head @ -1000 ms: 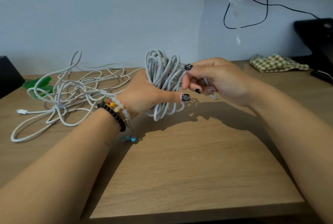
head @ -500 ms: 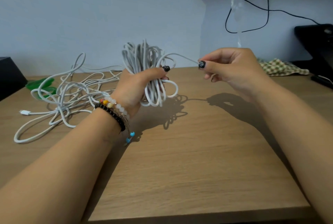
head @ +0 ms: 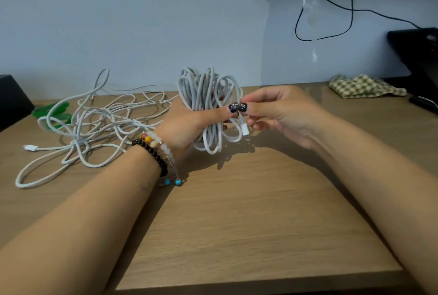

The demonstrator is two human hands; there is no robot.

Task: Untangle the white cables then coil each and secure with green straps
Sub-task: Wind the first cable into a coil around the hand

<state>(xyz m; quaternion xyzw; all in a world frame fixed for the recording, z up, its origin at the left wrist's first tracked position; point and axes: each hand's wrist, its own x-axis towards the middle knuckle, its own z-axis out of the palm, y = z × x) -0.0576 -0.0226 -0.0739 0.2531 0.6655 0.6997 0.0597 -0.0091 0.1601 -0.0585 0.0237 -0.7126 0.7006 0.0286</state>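
My left hand (head: 189, 124) grips a coiled white cable (head: 206, 95), held upright above the wooden table (head: 237, 223). My right hand (head: 279, 112) pinches the cable's loose end right beside the coil, and its white plug (head: 245, 130) hangs just below my fingers. A second white cable (head: 94, 124) lies in a loose tangle on the table to the left, with its own plug (head: 30, 147) at the far left. Green straps (head: 51, 109) lie partly under that tangle at the back left.
A black box (head: 13, 102) stands at the left edge. A checked cloth (head: 362, 86) lies at the back right, next to a black device (head: 417, 53). A black wire (head: 331, 17) hangs on the wall. The table's front edge runs near my forearms.
My right hand, which had pulled the cable end out to the right, has come back to the coil with the end. My left hand has lowered the coil slightly.
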